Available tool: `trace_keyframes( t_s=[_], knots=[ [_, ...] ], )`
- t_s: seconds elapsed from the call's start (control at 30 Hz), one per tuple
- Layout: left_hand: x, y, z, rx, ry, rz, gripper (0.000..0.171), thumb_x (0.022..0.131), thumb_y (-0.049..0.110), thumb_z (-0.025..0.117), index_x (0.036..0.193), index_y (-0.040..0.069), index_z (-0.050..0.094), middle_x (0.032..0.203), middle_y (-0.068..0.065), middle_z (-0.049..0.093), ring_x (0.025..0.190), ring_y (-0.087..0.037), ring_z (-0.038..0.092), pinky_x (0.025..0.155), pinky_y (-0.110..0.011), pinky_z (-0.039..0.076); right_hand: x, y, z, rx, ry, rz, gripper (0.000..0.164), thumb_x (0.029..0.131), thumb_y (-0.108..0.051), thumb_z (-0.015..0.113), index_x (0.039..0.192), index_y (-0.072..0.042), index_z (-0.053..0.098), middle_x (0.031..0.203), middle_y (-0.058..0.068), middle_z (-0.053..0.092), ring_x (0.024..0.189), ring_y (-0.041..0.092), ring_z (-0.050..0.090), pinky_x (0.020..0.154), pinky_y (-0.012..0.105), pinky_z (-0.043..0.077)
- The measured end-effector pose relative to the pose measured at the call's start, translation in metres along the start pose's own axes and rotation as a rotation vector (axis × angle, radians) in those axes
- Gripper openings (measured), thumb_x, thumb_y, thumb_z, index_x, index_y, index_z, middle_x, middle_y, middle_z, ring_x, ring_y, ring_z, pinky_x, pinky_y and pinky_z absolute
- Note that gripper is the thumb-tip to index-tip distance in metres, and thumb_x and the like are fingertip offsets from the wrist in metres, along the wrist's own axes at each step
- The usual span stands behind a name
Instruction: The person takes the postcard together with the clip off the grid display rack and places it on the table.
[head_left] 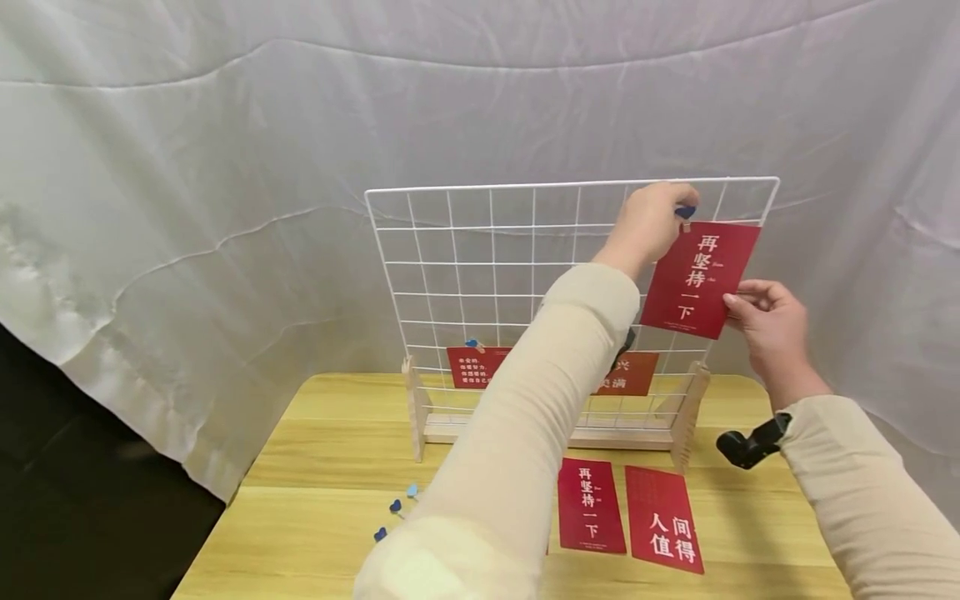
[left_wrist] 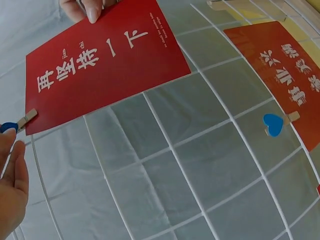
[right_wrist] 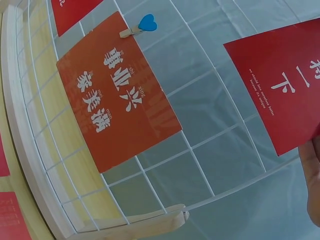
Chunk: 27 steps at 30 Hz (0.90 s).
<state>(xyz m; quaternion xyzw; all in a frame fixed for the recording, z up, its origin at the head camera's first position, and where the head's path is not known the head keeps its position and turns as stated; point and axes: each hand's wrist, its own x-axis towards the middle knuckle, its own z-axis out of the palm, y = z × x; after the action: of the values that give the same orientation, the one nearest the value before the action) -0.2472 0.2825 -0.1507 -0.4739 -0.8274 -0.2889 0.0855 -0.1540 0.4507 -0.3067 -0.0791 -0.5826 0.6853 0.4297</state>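
Note:
A red card with white characters (head_left: pixel 699 279) is held up against the upper right of a white wire grid (head_left: pixel 491 265). My left hand (head_left: pixel 651 218) pinches a small wooden clothespin with a dark blue heart (left_wrist: pixel 11 126) at the card's top corner. Whether the pin's jaws also bite a grid wire is not clear. Along its lower right edge, my right hand (head_left: pixel 772 329) holds the same card between thumb and fingers. Lower on the grid hangs an orange-red card (right_wrist: pixel 119 95), fixed by a clothespin with a light blue heart (right_wrist: pixel 147 23).
Wooden feet (head_left: pixel 693 408) support the grid on a wood-grain table (head_left: pixel 300 492). Another red card (head_left: pixel 472 367) hangs low at left. Two red cards (head_left: pixel 591 507) (head_left: pixel 663 518) lie in front, partly beside my left sleeve. Several heart clothespins (head_left: pixel 395 506) lie at left.

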Motion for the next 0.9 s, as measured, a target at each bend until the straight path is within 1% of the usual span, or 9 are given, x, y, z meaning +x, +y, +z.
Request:
trace_keyframes(
  t_s=[0.07, 0.17, 0.33, 0.47, 0.53, 0.67, 0.73, 0.77, 0.9],
  knots=[
    [-0.001, 0.001, 0.000, -0.007, 0.024, -0.009, 0.028, 0.084, 0.016, 0.055, 0.110, 0.027, 0.057, 0.104, 0.015, 0.054, 0.094, 0.003, 0.045, 0.079, -0.007, 0.033, 0.023, 0.028, -0.024, 0.072, -0.031, -0.029, 0.025, 0.072, 0.007, 0.063, 0.094, -0.002, 0.058, 0.080, 0.010, 0.062, 0.067, 0.020, 0.062, 0.056, 0.027, 0.051],
    [-0.003, 0.002, 0.000, 0.023, 0.066, -0.006, 0.021, 0.086, 0.017, 0.053, 0.103, 0.026, 0.060, 0.097, 0.015, 0.056, 0.089, 0.002, 0.047, 0.076, -0.008, 0.034, 0.034, 0.043, -0.036, 0.133, -0.047, -0.023, 0.029, 0.073, 0.010, 0.062, 0.098, -0.002, 0.058, 0.084, 0.013, 0.062, 0.069, 0.024, 0.062, 0.057, 0.031, 0.051],
    [-0.006, 0.003, 0.002, 0.097, 0.113, 0.005, 0.015, 0.086, 0.018, 0.052, 0.097, 0.026, 0.059, 0.093, 0.013, 0.055, 0.087, 0.000, 0.047, 0.076, -0.010, 0.034, 0.037, 0.045, -0.039, 0.059, -0.019, -0.033, 0.031, 0.072, 0.007, 0.064, 0.101, -0.003, 0.058, 0.087, 0.012, 0.061, 0.072, 0.024, 0.062, 0.058, 0.031, 0.051],
    [-0.008, 0.003, 0.002, 0.133, 0.130, 0.023, 0.013, 0.084, 0.018, 0.055, 0.095, 0.025, 0.057, 0.094, 0.012, 0.053, 0.089, -0.002, 0.047, 0.076, -0.011, 0.035, 0.008, 0.014, -0.009, 0.094, -0.019, -0.052, 0.025, 0.072, 0.007, 0.064, 0.095, -0.003, 0.059, 0.078, 0.008, 0.062, 0.066, 0.018, 0.062, 0.055, 0.026, 0.050],
    [-0.009, 0.001, 0.002, 0.139, 0.140, 0.034, 0.012, 0.084, 0.017, 0.056, 0.094, 0.024, 0.057, 0.094, 0.010, 0.053, 0.089, -0.002, 0.048, 0.075, -0.011, 0.035, -0.014, -0.012, 0.016, 0.045, 0.034, -0.022, 0.022, 0.074, 0.007, 0.062, 0.092, -0.004, 0.059, 0.074, 0.005, 0.061, 0.063, 0.013, 0.061, 0.054, 0.023, 0.050],
    [-0.011, -0.002, 0.001, 0.120, 0.169, 0.044, 0.010, 0.084, 0.014, 0.056, 0.091, 0.021, 0.056, 0.091, 0.008, 0.051, 0.088, -0.004, 0.048, 0.073, -0.011, 0.036, -0.033, -0.038, 0.036, -0.001, 0.058, -0.004, 0.028, 0.077, 0.008, 0.057, 0.098, -0.009, 0.061, 0.070, 0.000, 0.060, 0.059, 0.007, 0.060, 0.053, 0.018, 0.048],
    [-0.012, -0.004, 0.001, 0.099, 0.187, 0.042, 0.009, 0.084, 0.013, 0.055, 0.090, 0.020, 0.056, 0.089, 0.008, 0.051, 0.086, -0.004, 0.047, 0.072, -0.011, 0.036, -0.035, -0.043, 0.038, -0.051, 0.055, -0.012, 0.031, 0.077, 0.005, 0.058, 0.103, -0.011, 0.061, 0.070, -0.002, 0.060, 0.059, 0.006, 0.059, 0.053, 0.016, 0.048],
    [-0.012, -0.005, 0.000, 0.092, 0.192, 0.041, 0.009, 0.084, 0.013, 0.055, 0.089, 0.020, 0.056, 0.089, 0.008, 0.051, 0.086, -0.004, 0.047, 0.072, -0.011, 0.036, -0.017, -0.024, 0.018, -0.034, 0.036, -0.016, 0.032, 0.077, 0.004, 0.059, 0.105, -0.011, 0.061, 0.072, -0.001, 0.060, 0.061, 0.007, 0.059, 0.055, 0.018, 0.049],
    [-0.012, -0.007, 0.000, 0.066, 0.192, 0.036, 0.010, 0.084, 0.012, 0.054, 0.090, 0.019, 0.055, 0.088, 0.007, 0.050, 0.085, -0.004, 0.047, 0.072, -0.012, 0.036, -0.014, -0.021, 0.012, -0.041, -0.002, -0.052, 0.032, 0.075, 0.002, 0.062, 0.106, -0.007, 0.059, 0.073, 0.001, 0.059, 0.061, 0.008, 0.059, 0.054, 0.021, 0.049]
  ],
)
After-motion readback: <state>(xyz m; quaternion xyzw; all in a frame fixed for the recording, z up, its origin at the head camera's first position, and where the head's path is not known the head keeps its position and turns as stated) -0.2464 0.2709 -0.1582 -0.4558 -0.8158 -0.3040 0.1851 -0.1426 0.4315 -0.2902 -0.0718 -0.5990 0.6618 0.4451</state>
